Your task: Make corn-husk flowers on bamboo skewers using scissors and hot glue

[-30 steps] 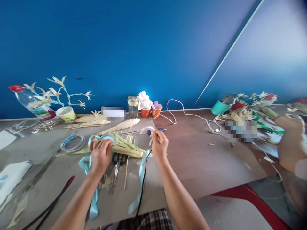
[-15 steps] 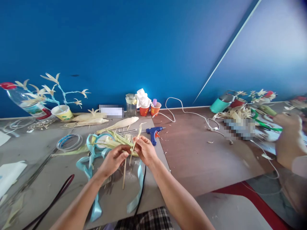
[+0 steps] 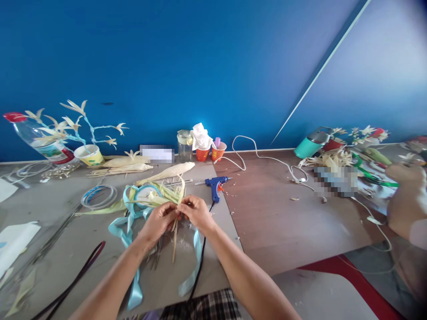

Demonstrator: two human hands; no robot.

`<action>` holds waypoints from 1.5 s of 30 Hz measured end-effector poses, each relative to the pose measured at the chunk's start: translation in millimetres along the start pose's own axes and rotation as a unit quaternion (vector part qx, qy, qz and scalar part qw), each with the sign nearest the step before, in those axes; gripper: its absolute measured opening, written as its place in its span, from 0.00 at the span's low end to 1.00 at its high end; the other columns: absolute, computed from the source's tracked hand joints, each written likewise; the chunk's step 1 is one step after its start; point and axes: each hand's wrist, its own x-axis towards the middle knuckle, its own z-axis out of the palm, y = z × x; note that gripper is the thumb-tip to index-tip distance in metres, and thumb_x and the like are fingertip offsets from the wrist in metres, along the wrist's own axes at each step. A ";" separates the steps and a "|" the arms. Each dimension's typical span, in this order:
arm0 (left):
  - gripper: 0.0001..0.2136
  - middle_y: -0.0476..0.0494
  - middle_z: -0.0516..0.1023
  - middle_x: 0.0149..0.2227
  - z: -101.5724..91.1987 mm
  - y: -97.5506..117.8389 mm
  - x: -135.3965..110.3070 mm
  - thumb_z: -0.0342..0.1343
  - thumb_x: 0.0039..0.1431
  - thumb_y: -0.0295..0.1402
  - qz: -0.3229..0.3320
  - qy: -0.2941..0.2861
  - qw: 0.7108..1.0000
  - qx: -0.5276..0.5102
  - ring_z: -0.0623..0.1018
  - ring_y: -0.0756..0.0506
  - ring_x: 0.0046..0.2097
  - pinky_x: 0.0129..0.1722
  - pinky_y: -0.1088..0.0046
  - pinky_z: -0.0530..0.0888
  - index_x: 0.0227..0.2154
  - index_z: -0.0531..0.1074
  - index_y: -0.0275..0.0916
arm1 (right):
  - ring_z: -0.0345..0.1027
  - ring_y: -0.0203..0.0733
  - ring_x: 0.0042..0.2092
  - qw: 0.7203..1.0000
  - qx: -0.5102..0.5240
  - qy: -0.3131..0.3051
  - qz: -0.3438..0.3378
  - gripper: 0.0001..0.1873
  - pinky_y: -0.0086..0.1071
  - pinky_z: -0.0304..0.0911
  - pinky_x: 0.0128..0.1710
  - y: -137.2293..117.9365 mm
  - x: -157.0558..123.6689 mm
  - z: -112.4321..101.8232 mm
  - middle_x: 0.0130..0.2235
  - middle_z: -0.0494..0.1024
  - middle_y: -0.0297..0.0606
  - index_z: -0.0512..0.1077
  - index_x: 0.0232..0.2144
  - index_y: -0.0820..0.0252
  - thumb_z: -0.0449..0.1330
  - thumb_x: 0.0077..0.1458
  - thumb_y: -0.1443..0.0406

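My left hand (image 3: 160, 221) and my right hand (image 3: 197, 214) meet fingertip to fingertip over the grey mat. Between them they pinch a narrow pale strip of corn husk (image 3: 181, 190), its curled end rising above my fingers. More greenish husks (image 3: 167, 194) lie just behind the hands. A thin stick (image 3: 174, 246) juts down below the fingers; whether it is held is hidden. Light blue ribbon (image 3: 116, 229) loops out from its roll (image 3: 148, 194) on the left, and another tail (image 3: 191, 271) hangs to the right. A blue glue gun (image 3: 214, 186) lies beyond my right hand.
Along the wall stand a bottle (image 3: 50, 146), a cup of husk flowers (image 3: 88, 155), a glass jar (image 3: 184, 146) and red paper cups (image 3: 218, 153). Dried husks (image 3: 170, 172) lie in front. A white cable (image 3: 263, 156) crosses the brown table. At right is another person's hand (image 3: 407, 191).
My hands have drawn together, the right one moving left and slightly down. The husk strip that stood tilted in the right fingers is now pinched lower by both hands.
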 end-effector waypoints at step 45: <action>0.08 0.54 0.68 0.17 0.7 4.5 -5.1 0.54 0.55 0.38 0.047 0.035 0.998 0.007 0.67 0.52 0.21 0.23 0.77 0.63 0.27 0.66 0.39 | 0.54 0.29 0.18 0.995 -0.077 -0.045 0.043 0.10 0.25 0.48 0.19 -1.5 -3.6 -2.9 0.14 0.64 0.25 0.65 0.22 0.61 0.62 0.44 0.61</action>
